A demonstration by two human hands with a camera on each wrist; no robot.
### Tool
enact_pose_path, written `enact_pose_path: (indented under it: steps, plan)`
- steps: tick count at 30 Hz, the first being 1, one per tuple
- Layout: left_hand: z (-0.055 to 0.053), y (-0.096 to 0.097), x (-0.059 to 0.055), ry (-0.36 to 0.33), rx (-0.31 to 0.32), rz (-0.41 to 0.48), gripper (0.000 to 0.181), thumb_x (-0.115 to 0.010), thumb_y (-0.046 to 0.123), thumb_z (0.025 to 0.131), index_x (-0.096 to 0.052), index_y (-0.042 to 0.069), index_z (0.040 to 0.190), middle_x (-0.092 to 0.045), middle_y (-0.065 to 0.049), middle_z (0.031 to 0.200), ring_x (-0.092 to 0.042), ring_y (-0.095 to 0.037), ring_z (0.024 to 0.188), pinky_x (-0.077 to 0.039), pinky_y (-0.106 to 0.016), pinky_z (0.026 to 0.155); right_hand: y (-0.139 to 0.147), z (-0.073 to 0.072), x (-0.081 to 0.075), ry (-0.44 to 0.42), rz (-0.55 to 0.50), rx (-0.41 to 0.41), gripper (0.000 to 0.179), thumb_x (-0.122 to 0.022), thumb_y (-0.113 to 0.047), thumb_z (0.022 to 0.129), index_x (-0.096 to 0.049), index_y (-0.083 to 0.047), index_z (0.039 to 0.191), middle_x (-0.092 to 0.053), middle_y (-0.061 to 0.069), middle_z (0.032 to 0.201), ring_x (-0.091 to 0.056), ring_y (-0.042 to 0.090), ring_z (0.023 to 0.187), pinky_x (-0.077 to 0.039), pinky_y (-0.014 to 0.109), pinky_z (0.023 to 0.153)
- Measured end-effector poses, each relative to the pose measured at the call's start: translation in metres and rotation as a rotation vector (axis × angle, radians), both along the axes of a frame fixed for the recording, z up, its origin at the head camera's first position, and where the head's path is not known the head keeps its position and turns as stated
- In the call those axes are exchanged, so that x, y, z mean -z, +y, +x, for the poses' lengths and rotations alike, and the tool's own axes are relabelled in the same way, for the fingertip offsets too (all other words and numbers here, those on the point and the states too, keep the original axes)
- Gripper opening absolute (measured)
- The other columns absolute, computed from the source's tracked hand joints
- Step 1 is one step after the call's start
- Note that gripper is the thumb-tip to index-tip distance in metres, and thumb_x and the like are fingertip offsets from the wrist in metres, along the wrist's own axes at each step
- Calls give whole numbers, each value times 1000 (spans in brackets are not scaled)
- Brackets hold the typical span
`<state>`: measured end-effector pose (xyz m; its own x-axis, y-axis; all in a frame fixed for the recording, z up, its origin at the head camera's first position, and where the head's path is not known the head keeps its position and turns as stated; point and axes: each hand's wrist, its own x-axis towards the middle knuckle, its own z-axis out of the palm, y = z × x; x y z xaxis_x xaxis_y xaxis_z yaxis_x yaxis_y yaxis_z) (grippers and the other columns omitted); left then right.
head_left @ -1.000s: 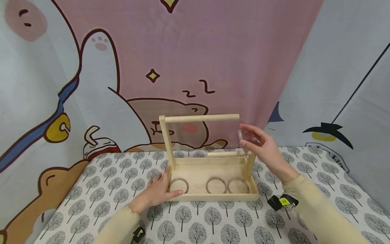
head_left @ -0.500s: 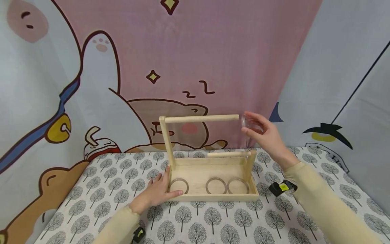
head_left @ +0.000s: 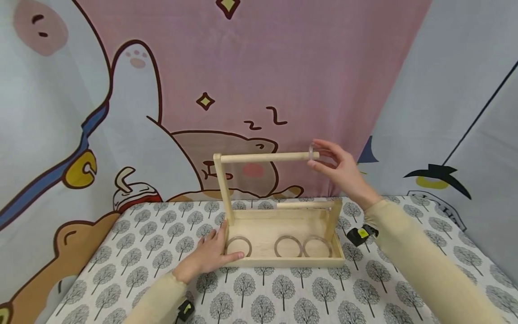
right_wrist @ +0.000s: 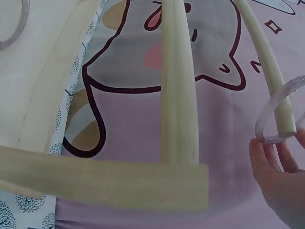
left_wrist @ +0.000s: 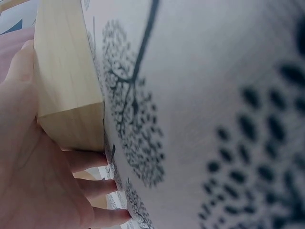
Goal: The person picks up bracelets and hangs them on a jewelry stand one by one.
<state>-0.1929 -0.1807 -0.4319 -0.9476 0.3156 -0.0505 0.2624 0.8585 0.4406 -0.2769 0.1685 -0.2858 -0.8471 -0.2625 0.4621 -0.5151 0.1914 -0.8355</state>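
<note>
My right hand pinches a clear plastic ring between thumb and fingers. The ring is around the free right end of the upper wooden rod; the right wrist view shows the rod's tip passing through the ring. My left hand rests against the left front corner of the wooden tray, thumb over the front wall and fingers fairly straight along the left side. In the left wrist view my palm touches the tray corner.
Inside the tray lie three more rings, one at the left and two at the right, side by side. A shorter post at the right carries a lower rod pointing left. The tall left post carries the upper rod.
My right hand has risen, then moved left, bringing the ring from beside the upper rod's end onto it. The left hand and the tray have stayed in place.
</note>
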Motion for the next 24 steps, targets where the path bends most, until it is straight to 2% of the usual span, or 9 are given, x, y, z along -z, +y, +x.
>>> enact_pose_path:
  steps: [7, 11, 16, 24]
  plan:
    - [0, 1, 0, 2, -7, 7, 108, -58, 63, 87, -7, -8, 151, -33, -28, 148, -24, -53, 135, -18, -73, 102, -12, -7, -2, 50, 51, -25, 63, -72, -6, 87, -44, -2, 143, -47, 15, 131, -53, 21, 115, -45, 34, 99]
    - [1, 2, 0, -2, -10, 7, 108, -58, 63, 87, -7, -7, 151, -33, -28, 148, -23, -52, 135, -18, -72, 103, -17, -10, -5, 101, 141, 20, 64, -77, -10, 84, -48, -5, 141, -51, 14, 127, -52, 23, 114, -41, 36, 103]
    - [1, 2, -1, -7, -11, 10, 108, -58, 63, 87, -7, -8, 151, -34, -28, 147, -23, -52, 135, -18, -72, 103, -22, -12, -10, 170, 240, 57, 64, -80, -17, 81, -52, -7, 138, -56, 10, 124, -53, 22, 112, -41, 42, 100]
    - [1, 2, -1, -7, -13, 7, 109, -58, 64, 87, -7, -8, 151, -34, -28, 147, -23, -52, 135, -18, -72, 103, -32, -14, -23, 211, 250, 34, 63, -80, -15, 80, -54, -8, 137, -56, 10, 125, -56, 28, 113, -43, 44, 101]
